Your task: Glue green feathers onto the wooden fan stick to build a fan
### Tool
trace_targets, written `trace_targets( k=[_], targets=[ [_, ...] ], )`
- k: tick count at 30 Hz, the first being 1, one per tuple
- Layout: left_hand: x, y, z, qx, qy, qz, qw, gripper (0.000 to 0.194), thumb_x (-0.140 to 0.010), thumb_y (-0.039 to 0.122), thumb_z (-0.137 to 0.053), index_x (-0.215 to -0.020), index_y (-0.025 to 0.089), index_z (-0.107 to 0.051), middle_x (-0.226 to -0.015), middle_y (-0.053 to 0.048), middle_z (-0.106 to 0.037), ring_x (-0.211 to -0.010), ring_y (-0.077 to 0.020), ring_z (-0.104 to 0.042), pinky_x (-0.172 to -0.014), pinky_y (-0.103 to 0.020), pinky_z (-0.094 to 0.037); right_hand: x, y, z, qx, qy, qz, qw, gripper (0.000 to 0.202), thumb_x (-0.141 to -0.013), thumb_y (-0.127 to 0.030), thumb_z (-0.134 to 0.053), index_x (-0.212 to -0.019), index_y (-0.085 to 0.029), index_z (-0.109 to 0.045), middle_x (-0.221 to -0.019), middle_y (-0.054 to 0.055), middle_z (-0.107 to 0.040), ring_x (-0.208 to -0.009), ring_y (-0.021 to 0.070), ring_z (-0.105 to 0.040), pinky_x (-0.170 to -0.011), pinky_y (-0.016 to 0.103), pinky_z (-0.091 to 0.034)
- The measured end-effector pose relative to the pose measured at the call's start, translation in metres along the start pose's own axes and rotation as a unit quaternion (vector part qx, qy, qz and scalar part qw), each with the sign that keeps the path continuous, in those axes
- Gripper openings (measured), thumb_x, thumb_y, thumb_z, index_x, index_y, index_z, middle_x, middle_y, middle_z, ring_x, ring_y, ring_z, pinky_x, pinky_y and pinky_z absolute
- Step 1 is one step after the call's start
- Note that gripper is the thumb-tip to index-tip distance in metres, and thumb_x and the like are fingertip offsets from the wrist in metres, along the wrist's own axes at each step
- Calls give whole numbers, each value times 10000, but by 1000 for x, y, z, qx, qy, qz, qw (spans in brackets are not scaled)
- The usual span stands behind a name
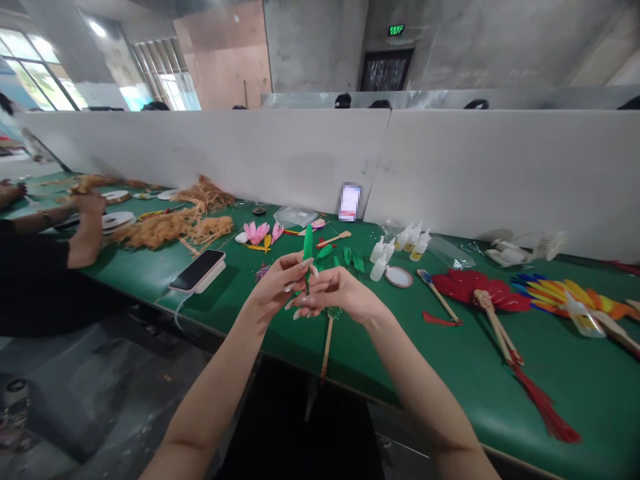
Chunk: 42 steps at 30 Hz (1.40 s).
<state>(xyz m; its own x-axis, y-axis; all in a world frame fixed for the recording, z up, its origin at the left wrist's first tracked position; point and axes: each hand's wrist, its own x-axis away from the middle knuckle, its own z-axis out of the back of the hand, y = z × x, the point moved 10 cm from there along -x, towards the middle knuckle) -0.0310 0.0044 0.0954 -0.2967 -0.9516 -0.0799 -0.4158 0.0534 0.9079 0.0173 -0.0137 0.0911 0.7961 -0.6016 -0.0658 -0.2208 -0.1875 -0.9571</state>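
A green feather (308, 241) stands upright between my hands above the near part of the table. My left hand (277, 287) pinches it low down with thumb and fingers. My right hand (345, 291) has its fingers closed around the feather's lower end, overlapping the left fingertips. Beneath the hands, a wooden handle (327, 347) lies toward the table edge, with green material at its top partly hidden by my right hand. Loose green feathers (355, 259) rest just beyond my right hand.
On the green table (390, 360), small glue bottles (381, 257) and a round white lid (399, 277) stand to the right, near a red feather fan (463, 290) and a multicoloured fan (575, 293). Left are a phone (199, 270), pink feathers (257, 232), brown fibres (165, 227) and another person's arm (87, 227).
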Motion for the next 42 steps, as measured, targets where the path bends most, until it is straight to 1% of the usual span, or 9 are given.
trace_targets(
  k=[4,9,13,19,23,27,33,37,42],
  targets=[
    [-16,-3,-7,2,-22,-6,1000,315,-708,354,-758,-645,112,-568,-487,61,-489,-296,6,-354,-284,-107,-307,6,-11,11,-3,18,16,1000,337,-742,-446,-713,-875,-137,-735,-760,70,-754,-604,126,-714,-509,170,-542],
    [-30,-14,-22,17,-74,5,997,275,-775,389,-684,-712,150,-565,-491,53,-514,-309,-94,-512,-308,-193,-428,6,-16,28,-23,39,17,999,306,-644,-395,-797,-781,-129,-732,-685,49,-743,-547,115,-688,-493,176,-538],
    [-40,-17,-27,43,-69,15,997,279,-754,394,-704,-710,160,-559,-428,95,-387,-243,-46,-387,-283,-164,-364,9,-20,34,-27,28,14,999,278,-610,-296,-830,-823,-141,-741,-680,30,-740,-600,114,-697,-565,182,-554],
    [-51,-14,-27,28,-50,0,998,321,-706,391,-746,-645,137,-560,-529,54,-485,-297,-2,-366,-295,-131,-345,16,-30,42,-1,53,42,998,287,-778,-409,-690,-838,-131,-731,-714,56,-744,-577,101,-691,-518,166,-541],
    [-50,-13,-45,44,-112,-5,993,290,-737,425,-704,-710,163,-583,-520,46,-509,-323,-98,-518,-322,-227,-476,16,-34,42,-13,51,63,997,240,-763,-373,-714,-762,-133,-722,-652,36,-731,-532,80,-662,-501,154,-525],
    [-48,-13,-64,70,-162,5,984,273,-763,407,-682,-696,167,-572,-514,44,-510,-320,-123,-548,-325,-241,-487,19,-37,42,-9,51,61,997,173,-744,-318,-737,-770,-147,-731,-673,32,-733,-559,92,-665,-521,182,-540],
    [-58,-11,-57,45,-103,2,994,329,-698,415,-738,-611,160,-549,-473,60,-424,-304,-39,-418,-317,-165,-390,27,-44,45,22,67,61,996,195,-704,-315,-771,-820,-162,-741,-674,26,-727,-588,113,-676,-539,203,-558],
    [-59,-12,-64,43,-132,13,990,283,-746,437,-683,-673,185,-577,-426,65,-407,-285,-87,-461,-283,-186,-362,28,-47,48,26,72,81,994,261,-831,-395,-635,-828,-157,-744,-658,39,-721,-566,98,-668,-518,185,-542],
    [-56,-17,-71,45,-146,35,988,331,-695,475,-717,-646,184,-569,-455,52,-470,-285,-126,-514,-305,-243,-444,26,-44,50,5,83,82,993,174,-756,-337,-723,-763,-163,-728,-674,29,-725,-545,98,-655,-500,196,-541]
  ],
)
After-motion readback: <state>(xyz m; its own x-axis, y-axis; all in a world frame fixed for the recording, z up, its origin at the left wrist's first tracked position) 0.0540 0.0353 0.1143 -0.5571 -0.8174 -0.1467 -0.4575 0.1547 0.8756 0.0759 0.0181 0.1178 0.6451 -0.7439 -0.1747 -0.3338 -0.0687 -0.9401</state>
